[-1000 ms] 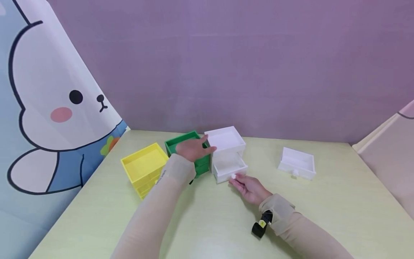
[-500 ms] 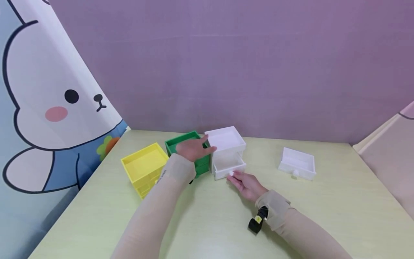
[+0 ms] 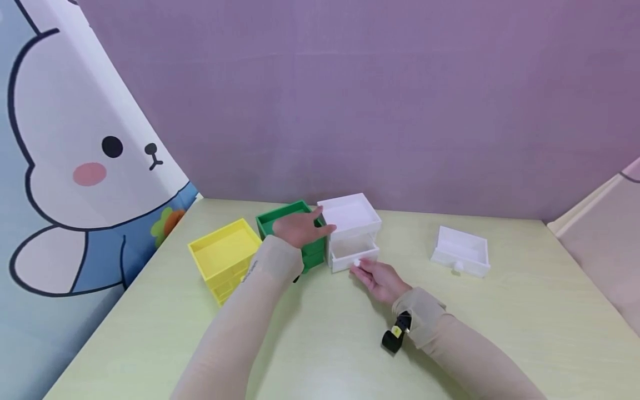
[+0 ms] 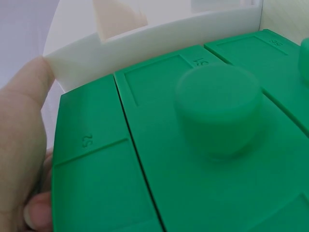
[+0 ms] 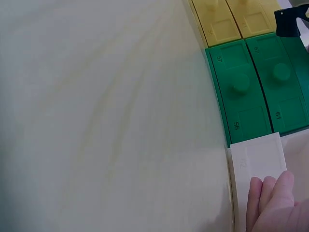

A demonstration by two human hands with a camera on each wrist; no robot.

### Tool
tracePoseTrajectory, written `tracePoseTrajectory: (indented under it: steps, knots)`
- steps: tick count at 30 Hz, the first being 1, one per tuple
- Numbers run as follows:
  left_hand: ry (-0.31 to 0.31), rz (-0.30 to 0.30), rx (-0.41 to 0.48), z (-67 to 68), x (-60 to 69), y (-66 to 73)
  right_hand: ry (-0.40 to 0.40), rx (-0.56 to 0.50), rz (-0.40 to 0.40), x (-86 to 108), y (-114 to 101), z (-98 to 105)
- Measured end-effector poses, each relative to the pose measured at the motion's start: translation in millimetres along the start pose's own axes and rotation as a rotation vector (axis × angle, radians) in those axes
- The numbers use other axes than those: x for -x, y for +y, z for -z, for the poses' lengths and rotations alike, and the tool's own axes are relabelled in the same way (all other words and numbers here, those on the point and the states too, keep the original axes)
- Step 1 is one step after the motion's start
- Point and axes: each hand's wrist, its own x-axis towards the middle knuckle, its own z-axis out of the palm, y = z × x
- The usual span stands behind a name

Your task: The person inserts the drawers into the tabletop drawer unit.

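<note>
A small white drawer cabinet [image 3: 347, 214] stands at the back of the table, its lower drawer [image 3: 342, 265] partly pulled out and a gap above it. My right hand [image 3: 381, 282] pinches that drawer's round knob [image 3: 356, 263]; in the right wrist view the fingers lie before the white drawer front [image 5: 256, 157]. With thumb and forefinger spread, my left hand [image 3: 297, 229] reaches over the green drawer cabinet [image 3: 313, 253] and touches the white cabinet's left side. The left wrist view shows one fingertip against the white edge; the other fingers are partly hidden behind green.
A yellow drawer cabinet [image 3: 225, 249] stands left of the green one, at an angle. To the right, a loose white drawer [image 3: 461, 253] with a knob lies on the pale table [image 3: 320, 344]. A purple cloth [image 3: 380, 111] hangs along the table's back edge.
The lower white drawer has slid further into its cabinet, pushed back by my right hand, which moved forward and slightly left with it. My left hand has stayed in place.
</note>
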Motion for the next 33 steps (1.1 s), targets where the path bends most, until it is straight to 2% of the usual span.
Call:
tracePoseTrajectory:
  steps: [3,9,16,28,33]
  knots:
    - [0.001,-0.012,0.002,2.3,4.1,-3.6,0.01,0.002,0.0,4.7,-0.7,-6.2]
    - [0.005,-0.027,0.01,3.1,3.3,-2.6,0.004,0.0,0.005,1.3,-3.5,-7.5]
    - [-0.006,-0.018,0.012,1.9,0.1,-3.0,0.011,-0.006,0.009,-3.8,-2.6,-9.1]
    - [-0.008,-0.012,0.009,3.4,1.6,-0.2,0.03,-0.024,0.019,-13.5,-2.8,-9.0]
    - [-0.026,0.0,0.013,4.9,0.5,-0.9,-0.037,-0.021,-0.031,-12.0,-10.4,-4.4]
